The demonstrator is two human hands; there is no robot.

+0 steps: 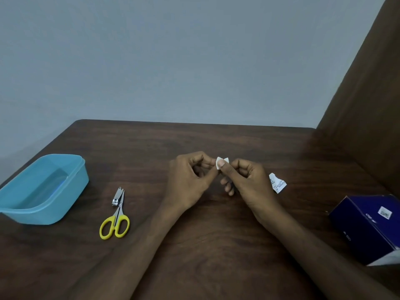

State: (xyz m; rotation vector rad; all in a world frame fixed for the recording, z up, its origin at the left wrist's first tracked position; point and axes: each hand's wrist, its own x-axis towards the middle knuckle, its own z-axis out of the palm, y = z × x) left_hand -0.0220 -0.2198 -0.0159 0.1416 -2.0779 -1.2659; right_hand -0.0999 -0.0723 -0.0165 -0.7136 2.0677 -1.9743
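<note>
A small white piece [219,159], like a paper tab or plaster backing, sits between my two hands above the middle of the dark wooden table [216,139]. My right hand [249,180] pinches it with thumb and forefinger, the thumbnail facing me. My left hand [190,178] meets it from the left with curled fingers, its fingertips at the piece. Most of the piece is hidden behind my fingers.
A torn white wrapper [277,183] with print lies right of my right hand. A dark blue box [368,226] stands at the right edge. Yellow-handled scissors [115,217] and a metal nail clipper [116,197] lie at the left, beside a blue plastic tub [71,191].
</note>
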